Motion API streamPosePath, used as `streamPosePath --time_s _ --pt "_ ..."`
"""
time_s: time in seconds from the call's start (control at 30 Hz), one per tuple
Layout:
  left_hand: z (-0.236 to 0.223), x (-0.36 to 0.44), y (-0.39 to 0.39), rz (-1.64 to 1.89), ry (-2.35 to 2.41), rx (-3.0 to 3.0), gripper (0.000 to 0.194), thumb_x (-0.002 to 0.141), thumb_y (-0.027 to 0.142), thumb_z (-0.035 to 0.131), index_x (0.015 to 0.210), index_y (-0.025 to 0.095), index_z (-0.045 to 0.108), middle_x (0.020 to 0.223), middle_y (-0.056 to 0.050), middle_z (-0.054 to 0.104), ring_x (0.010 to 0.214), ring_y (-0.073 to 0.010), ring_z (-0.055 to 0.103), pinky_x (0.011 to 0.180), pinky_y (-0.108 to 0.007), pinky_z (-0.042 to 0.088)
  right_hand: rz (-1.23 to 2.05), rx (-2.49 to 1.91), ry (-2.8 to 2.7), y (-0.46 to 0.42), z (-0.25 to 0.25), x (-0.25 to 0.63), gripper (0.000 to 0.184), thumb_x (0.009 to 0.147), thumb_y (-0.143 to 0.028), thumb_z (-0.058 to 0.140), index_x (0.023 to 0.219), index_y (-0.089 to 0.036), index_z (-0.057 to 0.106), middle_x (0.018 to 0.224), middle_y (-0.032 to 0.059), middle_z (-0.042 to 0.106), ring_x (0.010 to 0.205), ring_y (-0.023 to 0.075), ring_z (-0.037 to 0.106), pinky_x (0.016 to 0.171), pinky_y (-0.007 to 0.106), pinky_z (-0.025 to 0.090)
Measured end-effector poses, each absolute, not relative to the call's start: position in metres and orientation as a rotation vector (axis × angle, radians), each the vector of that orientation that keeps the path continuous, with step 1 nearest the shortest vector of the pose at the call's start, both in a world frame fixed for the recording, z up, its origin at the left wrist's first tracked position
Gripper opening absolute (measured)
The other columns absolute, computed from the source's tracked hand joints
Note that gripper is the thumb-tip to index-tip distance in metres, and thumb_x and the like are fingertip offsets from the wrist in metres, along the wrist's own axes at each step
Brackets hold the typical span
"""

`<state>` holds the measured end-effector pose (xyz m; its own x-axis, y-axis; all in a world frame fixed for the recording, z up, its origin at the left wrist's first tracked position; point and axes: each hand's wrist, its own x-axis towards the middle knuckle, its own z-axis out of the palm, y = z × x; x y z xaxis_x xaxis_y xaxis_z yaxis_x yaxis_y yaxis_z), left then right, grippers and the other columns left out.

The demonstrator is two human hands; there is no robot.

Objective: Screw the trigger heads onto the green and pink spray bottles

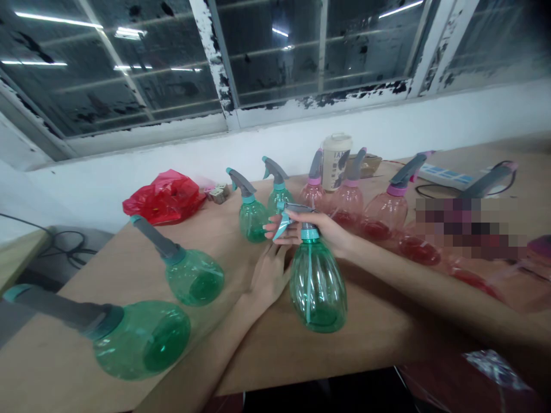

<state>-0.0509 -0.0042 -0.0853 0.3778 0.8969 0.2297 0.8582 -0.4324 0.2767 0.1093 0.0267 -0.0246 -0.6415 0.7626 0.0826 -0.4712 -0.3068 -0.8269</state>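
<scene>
My right hand (318,226) grips the grey and teal trigger head of a green spray bottle (318,287), with its fingers around the neck and trigger. The bottle is held upright over the near part of the table, a thin tube visible inside it. My left hand (271,275) lies on the tabletop just left of that bottle, fingers stretched forward and partly hidden behind the right hand. Two green spray bottles (253,221) (280,195) stand beyond the hands. To the left are another green spray bottle (196,278) and a nearer one (142,338).
Pink spray bottles (385,209) line the right side, one partly blurred out. A paper cup (337,163) and a red plastic bag (166,198) sit toward the wall. A power strip (447,175) with a black cable lies at right. The table's (275,367) front edge is near me.
</scene>
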Motion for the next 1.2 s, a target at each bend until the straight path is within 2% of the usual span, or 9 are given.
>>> streamPosePath --time_s 0.23,0.43,0.53,0.7,0.8,1.2 --pt "-0.084 -0.05 -0.005 0.509 1.615 2.495 0.032 0.093 0.025 0.05 0.123 0.016 0.058 0.128 -0.013 0.06 0.123 -0.0311 0.054 0.097 -0.044 0.051 2.017 -0.453 -1.107 0.025 -0.022 0.109 0.029 0.08 -0.041 0.071 0.094 -0.016 0.072 0.098 0.01 0.075 0.097 0.0209 0.07 0.099 0.038 0.05" --pt "-0.078 -0.049 -0.008 0.5 1.617 2.469 0.034 0.095 0.027 0.048 0.127 0.017 0.056 0.132 -0.013 0.058 0.122 -0.0287 0.055 0.098 -0.043 0.05 1.938 -0.47 -1.097 0.023 -0.019 0.111 0.031 0.081 -0.047 0.069 0.07 -0.018 0.066 0.065 0.0013 0.066 0.065 0.0149 0.066 0.075 0.03 0.054" --pt "-0.076 -0.049 -0.01 0.489 1.612 2.462 0.035 0.096 0.026 0.048 0.129 0.016 0.054 0.135 -0.013 0.057 0.122 -0.0277 0.055 0.099 -0.043 0.049 1.904 -0.459 -1.109 0.023 -0.019 0.112 0.033 0.081 -0.047 0.068 0.066 -0.019 0.062 0.06 -0.0007 0.063 0.059 0.0133 0.062 0.07 0.029 0.052" --pt "-0.075 -0.05 -0.01 0.473 1.611 2.455 0.034 0.095 0.028 0.047 0.126 0.017 0.055 0.132 -0.013 0.057 0.116 -0.0272 0.059 0.094 -0.042 0.051 1.939 -0.484 -1.236 0.019 -0.014 0.11 0.032 0.078 -0.049 0.071 0.08 -0.017 0.07 0.078 0.005 0.072 0.079 0.0191 0.069 0.091 0.037 0.05" --pt "-0.074 -0.05 -0.01 0.454 1.613 2.458 0.033 0.096 0.031 0.045 0.123 0.016 0.056 0.127 -0.014 0.06 0.112 -0.0281 0.06 0.09 -0.043 0.053 1.951 -0.504 -1.283 0.018 -0.013 0.109 0.031 0.075 -0.048 0.075 0.085 -0.018 0.072 0.089 0.0072 0.074 0.087 0.0207 0.07 0.099 0.038 0.047" --pt "-0.082 -0.051 -0.007 0.476 1.619 2.47 0.036 0.096 0.033 0.044 0.126 0.017 0.056 0.128 -0.013 0.059 0.12 -0.0296 0.055 0.093 -0.044 0.052 1.95 -0.512 -1.229 0.02 -0.018 0.109 0.031 0.076 -0.045 0.074 0.09 -0.017 0.072 0.099 0.0094 0.074 0.094 0.0205 0.07 0.101 0.037 0.048"
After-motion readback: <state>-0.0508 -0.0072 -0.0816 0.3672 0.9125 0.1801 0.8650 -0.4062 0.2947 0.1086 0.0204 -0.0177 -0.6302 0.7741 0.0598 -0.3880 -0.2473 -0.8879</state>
